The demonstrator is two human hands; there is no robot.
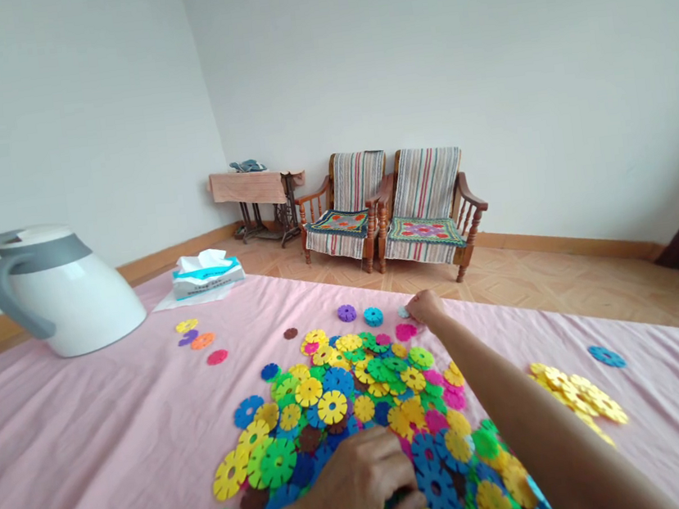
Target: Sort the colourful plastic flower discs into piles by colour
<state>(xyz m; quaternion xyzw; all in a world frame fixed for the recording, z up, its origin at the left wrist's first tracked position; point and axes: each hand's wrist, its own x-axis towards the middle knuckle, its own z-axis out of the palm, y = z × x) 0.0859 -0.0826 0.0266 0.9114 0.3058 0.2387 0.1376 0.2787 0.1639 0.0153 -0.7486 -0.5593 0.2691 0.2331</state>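
A heap of colourful plastic snowflake discs (332,406), notched around their rims, covers the middle of the pink cloth (121,446). Low in the picture, my left hand (371,482) lies over the near side of the heap with its fingers curled in; whatever is under them is hidden. My right hand (425,308) reaches past the heap to the cloth's far edge, its fingertips closed at a pale snowflake disc (403,312). Just left of it lie a light blue disc stack (373,316) and a purple disc stack (347,313). A pink disc (406,331) sits nearer to me.
At the left stand a white jug (72,295) and a tissue box (208,279). Yellow discs (579,394) are grouped at the right, near a blue disc (606,356). Beyond the table are two wooden armchairs (423,203) and a cloth-covered stand (248,186).
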